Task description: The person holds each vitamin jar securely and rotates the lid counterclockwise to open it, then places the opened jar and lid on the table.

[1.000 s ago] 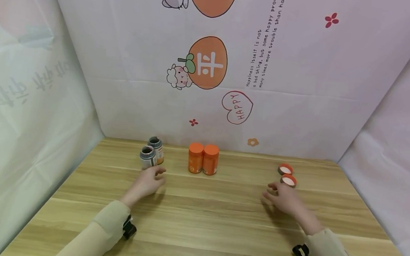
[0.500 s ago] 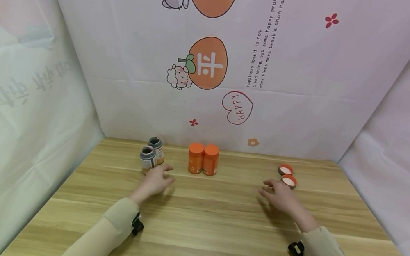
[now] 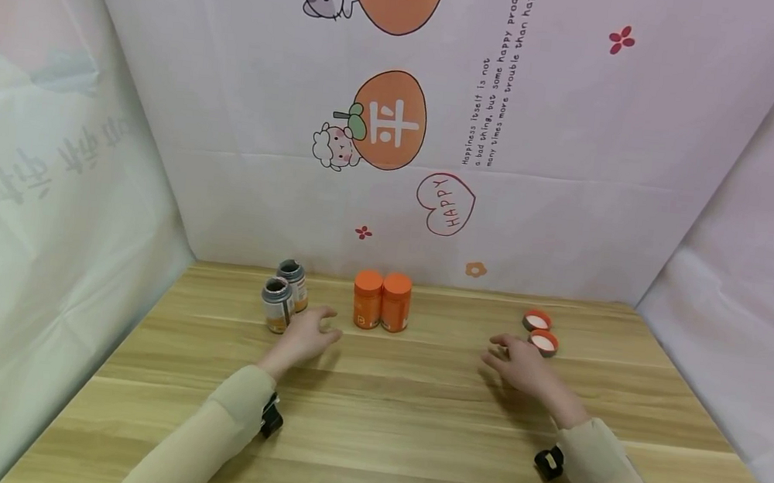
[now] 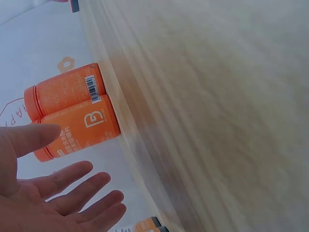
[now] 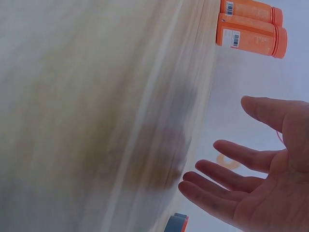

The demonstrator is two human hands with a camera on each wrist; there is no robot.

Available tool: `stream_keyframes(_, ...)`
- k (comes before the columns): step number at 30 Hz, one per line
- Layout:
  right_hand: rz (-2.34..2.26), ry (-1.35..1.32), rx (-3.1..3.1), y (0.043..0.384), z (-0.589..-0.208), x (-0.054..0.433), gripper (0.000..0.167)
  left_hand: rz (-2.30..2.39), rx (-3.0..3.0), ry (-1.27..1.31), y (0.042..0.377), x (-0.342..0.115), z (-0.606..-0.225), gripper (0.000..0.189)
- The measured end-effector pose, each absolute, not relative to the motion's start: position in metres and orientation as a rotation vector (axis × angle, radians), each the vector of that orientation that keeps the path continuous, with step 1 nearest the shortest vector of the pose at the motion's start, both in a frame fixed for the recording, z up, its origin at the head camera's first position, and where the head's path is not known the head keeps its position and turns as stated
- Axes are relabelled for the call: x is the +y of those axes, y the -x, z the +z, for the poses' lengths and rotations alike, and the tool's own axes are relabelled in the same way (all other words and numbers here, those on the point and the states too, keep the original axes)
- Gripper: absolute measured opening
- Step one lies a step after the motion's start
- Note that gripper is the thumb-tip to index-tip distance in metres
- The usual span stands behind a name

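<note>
- Nearest, reaching over the wood-grained tabletop: left sleeve and right sleeve, both cream, with a left black wrist device and a right black wrist device at the cuffs.
- Beyond the cuffs: left hand, spread, thumb well apart from slightly bent fingers, between the open jars and the orange pair; contact with the near open jar impossible to tell.
- Level with it: right hand, also spread, palm turned inward, near the lids.
- Past the right hand: near lid and far lid, white insides up, just beside each other.
- Past the left hand: near open jar and far open jar, both upright, grey-necked.
- At middle back: left orange jar and right orange jar, upright, capped, side by side.
- Farthest: white backcloth, printed with a red "HAPPY" heart.
</note>
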State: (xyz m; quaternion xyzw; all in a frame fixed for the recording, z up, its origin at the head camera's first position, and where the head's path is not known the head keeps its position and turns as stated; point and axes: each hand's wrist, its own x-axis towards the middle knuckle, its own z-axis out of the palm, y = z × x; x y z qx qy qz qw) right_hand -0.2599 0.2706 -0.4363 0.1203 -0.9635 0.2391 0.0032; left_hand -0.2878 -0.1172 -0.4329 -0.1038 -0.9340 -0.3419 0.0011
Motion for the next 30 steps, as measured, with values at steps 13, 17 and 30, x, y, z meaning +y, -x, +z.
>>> stream_keyframes(13,0.762,-0.382,-3.053,0.272,-0.438,0.263,0.054,-1.0,-3.013,0.278,0.301,-0.108,-0.435,0.053)
stream_keyframes(17,0.789,-0.381,-3.062,0.275,-0.439,0.262,0.056,-1.083,-3.009,0.272,0.304,-0.106,-0.436,0.053)
stream_keyframes(30,0.765,-0.416,-3.046,0.28,-0.44,0.256,0.056,-1.155,-2.998,0.243,0.317,-0.102,-0.437,0.054)
